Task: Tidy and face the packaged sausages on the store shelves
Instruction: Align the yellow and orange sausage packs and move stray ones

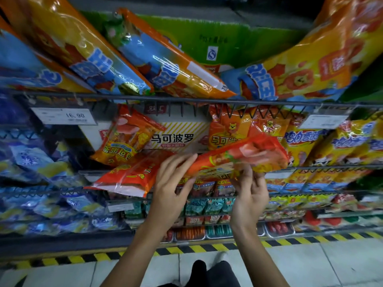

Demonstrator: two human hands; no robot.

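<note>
Both bare hands meet at frame centre, the right hand (249,193) with its grip pinched on a glossy, crinkled red-orange sausage pack (238,157) lying tilted before the wire shelf (186,99), the left hand (172,183) touching it, fingers straight.

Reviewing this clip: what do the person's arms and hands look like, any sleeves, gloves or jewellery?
Both forearms are bare as far as the bottom edge of the picture, with no sleeve in view. The left hand and right hand wear no gloves, and no rings, watch or wristband show.
</note>
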